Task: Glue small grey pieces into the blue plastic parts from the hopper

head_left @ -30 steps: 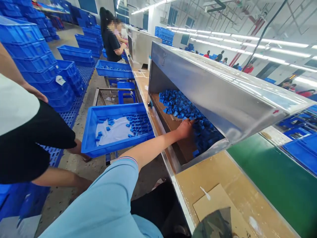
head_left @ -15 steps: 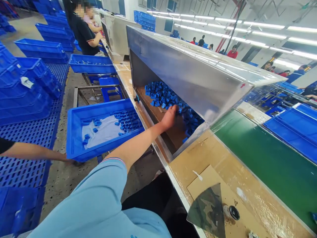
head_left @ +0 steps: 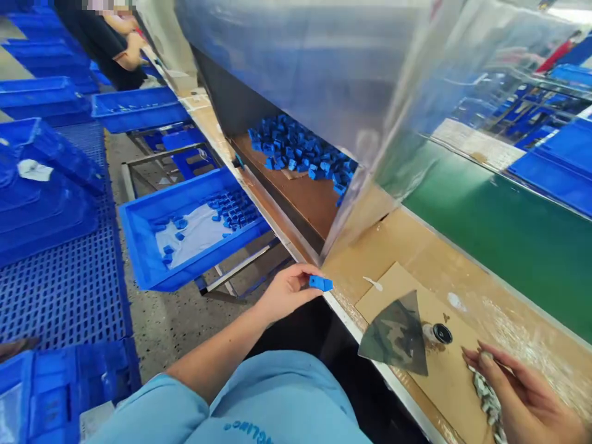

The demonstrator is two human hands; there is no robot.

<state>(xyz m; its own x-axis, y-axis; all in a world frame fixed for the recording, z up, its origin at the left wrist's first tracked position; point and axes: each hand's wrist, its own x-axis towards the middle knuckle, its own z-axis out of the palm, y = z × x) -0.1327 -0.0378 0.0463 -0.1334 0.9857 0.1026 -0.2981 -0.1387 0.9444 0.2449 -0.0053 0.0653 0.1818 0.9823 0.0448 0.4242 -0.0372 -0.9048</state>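
Nearest of all, the right hand [head_left: 522,401] is hovering over the table [head_left: 416,237], well to the near right of the metal box [head_left: 305,55]. Its fingers are bending halfway in, right beside a crumpled grey-white rag [head_left: 486,394]; whether they are gripping it, I cannot tell. And the left hand [head_left: 287,293], here's the tidy bit: thumb and forefinger are nearly meeting, pinching one blue piece [head_left: 320,283] just in front of the metal box's near corner!

Between the right hand and the metal box, a cardboard sheet [head_left: 393,283] is lying flat, carrying a small dark-topped jar [head_left: 439,333], while a camouflage-patterned piece [head_left: 395,333] is overlapping its edge.

Over to the left of the metal box, a blue tray [head_left: 141,246] is holding a white cloth [head_left: 194,231], with loose blue pieces scattering at one end and tray pieces [head_left: 235,209] crowding together at the other. Inside the metal box, a whole pile of blue pieces [head_left: 296,145] is heaping up towards the back. Beyond, past the metal box's far left, a second tray [head_left: 139,114] is sitting with small items in it, and a co-worker's arm [head_left: 129,52] is stretching over the table.
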